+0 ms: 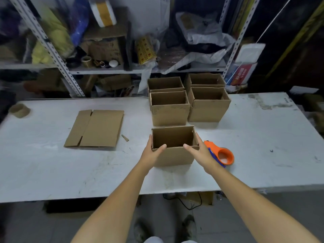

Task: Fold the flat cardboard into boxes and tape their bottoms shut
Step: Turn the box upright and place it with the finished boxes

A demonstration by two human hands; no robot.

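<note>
Both hands hold one open cardboard box [173,157] from its two sides. Left hand [151,153] wraps the near left corner: its fingers lie quite straight along the left wall and its thumb rests on the near rim. Right hand [201,153] does the same at the near right corner, with the thumb on the near rim and the fingers along the right wall. The box stands upright on the white table [52,172] between the two hands, with its opening up.

Just to the right of the right hand, partly hidden behind it, lies an orange tape dispenser [222,155]. Well to the left of the left hand lies a flat cardboard sheet [95,128], and a small cardboard scrap [125,138] lies between this sheet and the left hand.

Beyond the hands stand four more open boxes [169,114] in two rows, close together. Far to the left, at the table edge, sits a brown tape core [19,110]. Behind the table is a metal shelf [112,71] full of blurred goods.
</note>
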